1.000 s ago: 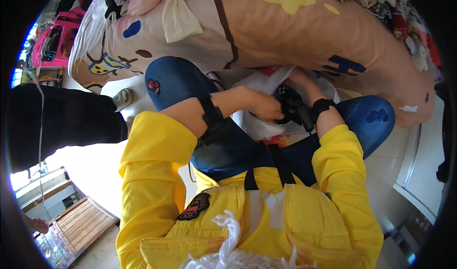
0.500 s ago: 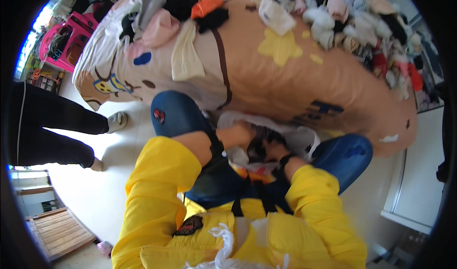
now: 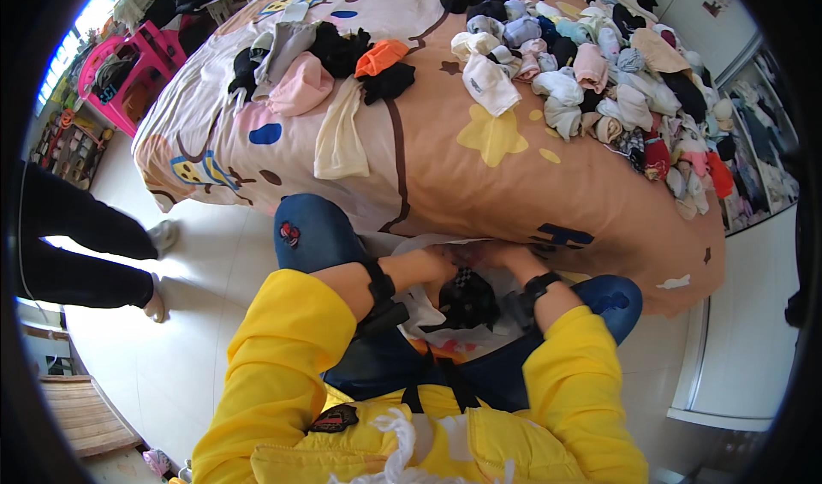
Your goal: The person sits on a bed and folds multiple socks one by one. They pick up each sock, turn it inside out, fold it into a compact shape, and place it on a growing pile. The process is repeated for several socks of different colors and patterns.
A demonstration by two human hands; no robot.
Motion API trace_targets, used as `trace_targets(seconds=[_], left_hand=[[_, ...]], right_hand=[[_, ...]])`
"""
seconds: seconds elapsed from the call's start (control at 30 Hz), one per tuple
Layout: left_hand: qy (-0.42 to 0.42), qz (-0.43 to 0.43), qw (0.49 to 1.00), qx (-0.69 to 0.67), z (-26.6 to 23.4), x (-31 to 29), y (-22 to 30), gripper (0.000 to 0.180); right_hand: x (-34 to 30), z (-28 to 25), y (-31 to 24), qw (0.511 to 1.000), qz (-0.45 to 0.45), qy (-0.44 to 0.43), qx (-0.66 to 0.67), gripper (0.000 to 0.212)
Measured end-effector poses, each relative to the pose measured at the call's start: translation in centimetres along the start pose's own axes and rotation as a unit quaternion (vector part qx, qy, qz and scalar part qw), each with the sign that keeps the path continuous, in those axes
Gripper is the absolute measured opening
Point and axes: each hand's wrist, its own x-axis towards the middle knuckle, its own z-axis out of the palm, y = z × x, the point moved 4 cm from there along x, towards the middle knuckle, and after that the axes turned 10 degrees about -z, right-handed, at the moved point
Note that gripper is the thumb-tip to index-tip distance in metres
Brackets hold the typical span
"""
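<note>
A: The bed [image 3: 479, 188] spans 12 o'clock; what lies at 5?

B: The bag [image 3: 418, 311], a black bundle [image 3: 471, 302] inside. Our left hand [image 3: 440, 263] and right hand [image 3: 498, 255] sit near its far edge; fingers blurred, we cannot tell their grip.

A: Risk?

B: We judge the slack edge could slip, spilling the bundle.

A: Writing?

B: Lettering [image 3: 563, 235] at 3, foreshortened; a patch [image 3: 335, 418] at 7, illegible.

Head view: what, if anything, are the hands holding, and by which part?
Cannot be told: the left hand and right hand are close together at the far side of the white plastic bag, but blur hides any grip.
</note>
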Motion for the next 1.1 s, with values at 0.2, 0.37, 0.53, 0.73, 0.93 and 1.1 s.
trace_targets(seconds=[0.2,0.37,0.53,0.73,0.93,1.1], left_hand=[[0.281,0.057,0.890,-0.353,-13.5,-5.1,0.2,0.025],[0.611,-0.051,0.655,-0.442,-21.2,-5.1,-7.3,0.029],[0.596,-0.087,0.546,-0.582,-19.6,-2.5,-12.4,0.055],[0.578,0.014,0.655,-0.486,-19.9,-2.7,-10.1,0.048],[0.506,0.037,0.594,-0.624,-19.4,-2.1,-10.5,0.042],[0.540,-0.037,0.598,-0.591,-18.8,-2.4,-10.6,0.023]], right_hand=[[-4.5,-13.0,-4.3,0.924,0.120,-0.200,0.301,0.036],[-5.1,-25.9,-7.6,0.940,0.140,0.113,0.291,0.029],[-1.4,-29.4,-2.7,0.842,0.113,0.526,0.052,0.032],[1.9,-26.6,-1.9,0.808,-0.004,0.469,0.357,0.020],[1.1,-27.2,-2.9,0.779,0.004,0.428,0.459,0.012],[0.7,-26.7,-3.3,0.823,0.009,0.455,0.340,0.014]])
